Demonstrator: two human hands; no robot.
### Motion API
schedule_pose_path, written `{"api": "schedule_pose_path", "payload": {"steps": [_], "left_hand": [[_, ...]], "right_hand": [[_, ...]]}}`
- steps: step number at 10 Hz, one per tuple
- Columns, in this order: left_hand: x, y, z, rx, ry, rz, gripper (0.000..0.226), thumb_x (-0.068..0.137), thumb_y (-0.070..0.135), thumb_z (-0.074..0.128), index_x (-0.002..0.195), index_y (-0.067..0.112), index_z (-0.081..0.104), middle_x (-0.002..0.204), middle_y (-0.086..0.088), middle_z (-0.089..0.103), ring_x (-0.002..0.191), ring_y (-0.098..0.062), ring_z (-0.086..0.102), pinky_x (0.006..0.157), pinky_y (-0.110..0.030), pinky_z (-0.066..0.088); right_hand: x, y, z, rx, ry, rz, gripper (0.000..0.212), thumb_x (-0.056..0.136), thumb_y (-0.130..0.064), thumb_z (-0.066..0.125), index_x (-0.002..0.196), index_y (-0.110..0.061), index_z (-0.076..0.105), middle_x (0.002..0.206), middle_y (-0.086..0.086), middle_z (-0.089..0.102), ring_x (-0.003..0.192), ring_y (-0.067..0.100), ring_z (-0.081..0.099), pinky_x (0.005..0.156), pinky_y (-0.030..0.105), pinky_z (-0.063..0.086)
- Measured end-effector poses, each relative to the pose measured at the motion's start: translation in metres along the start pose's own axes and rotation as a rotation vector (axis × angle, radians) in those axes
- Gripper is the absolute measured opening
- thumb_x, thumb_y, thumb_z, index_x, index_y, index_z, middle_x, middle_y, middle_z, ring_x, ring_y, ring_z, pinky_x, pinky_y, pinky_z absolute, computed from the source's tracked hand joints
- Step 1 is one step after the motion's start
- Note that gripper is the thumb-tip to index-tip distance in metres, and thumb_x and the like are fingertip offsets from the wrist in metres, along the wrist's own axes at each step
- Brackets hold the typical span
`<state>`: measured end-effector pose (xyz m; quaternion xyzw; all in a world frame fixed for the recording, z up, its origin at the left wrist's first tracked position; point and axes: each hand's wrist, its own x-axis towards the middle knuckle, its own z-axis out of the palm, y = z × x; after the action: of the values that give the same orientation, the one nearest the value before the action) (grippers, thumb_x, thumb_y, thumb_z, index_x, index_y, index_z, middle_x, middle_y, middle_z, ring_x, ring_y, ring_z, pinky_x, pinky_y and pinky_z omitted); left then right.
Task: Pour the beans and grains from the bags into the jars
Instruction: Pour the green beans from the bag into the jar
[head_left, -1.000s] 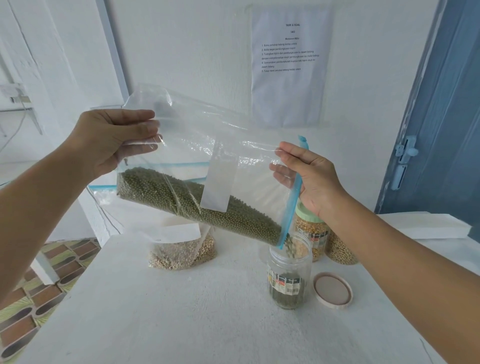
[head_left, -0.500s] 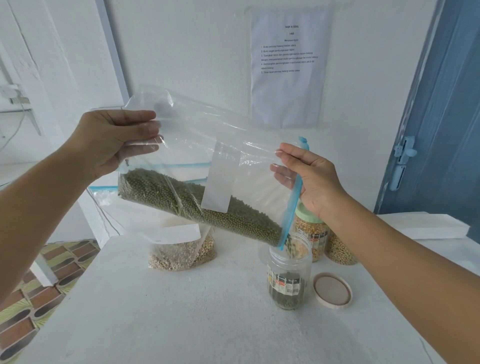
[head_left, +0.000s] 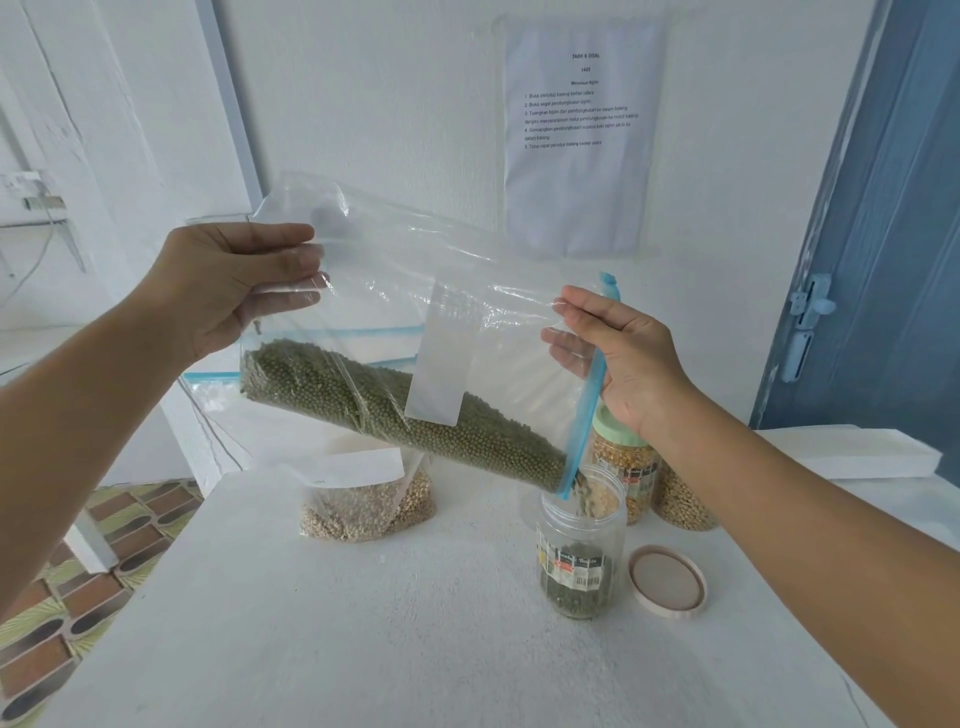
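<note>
Above the white table (head_left: 311, 623), I hold a clear zip bag (head_left: 415, 291) of green mung beans (head_left: 395, 410) tilted down to my right. My left hand (head_left: 228, 280) pinches the bag's raised bottom corner, fingers closed on the plastic. My right hand (head_left: 628, 358) grips the bag near its blue zip strip (head_left: 589, 395), thumb on the near face, fingers behind it. The bag's low corner sits at the mouth of an open clear jar (head_left: 582, 551); beans fall into it, and a shallow green layer lies at the bottom. The jar's pale lid (head_left: 667, 580) lies flat just to its right. Behind stand a capped jar of yellow kernels (head_left: 626, 467) and a second jar of tan grain (head_left: 680, 504). A bag of pale beans (head_left: 366, 504) rests on the table to the left.
</note>
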<state>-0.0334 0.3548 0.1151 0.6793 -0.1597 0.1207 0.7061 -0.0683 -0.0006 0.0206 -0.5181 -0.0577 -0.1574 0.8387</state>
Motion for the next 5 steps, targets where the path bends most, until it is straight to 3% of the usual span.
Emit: {"api": "schedule_pose_path", "payload": {"steps": [5], "left_hand": [[0.0007, 0.0050, -0.0017, 0.006, -0.009, 0.007, 0.022, 0.077, 0.001, 0.079, 0.097, 0.011, 0.082, 0.100, -0.010, 0.080, 0.088, -0.025, 0.079, 0.075, -0.032, 0.065]], "right_hand": [[-0.0025, -0.0012, 0.0021, 0.012, -0.001, 0.005, 0.026, 0.093, 0.003, 0.069, 0.116, -0.007, 0.075, 0.111, 0.007, 0.079, 0.096, 0.033, 0.077, 0.082, 0.036, 0.063]]}}
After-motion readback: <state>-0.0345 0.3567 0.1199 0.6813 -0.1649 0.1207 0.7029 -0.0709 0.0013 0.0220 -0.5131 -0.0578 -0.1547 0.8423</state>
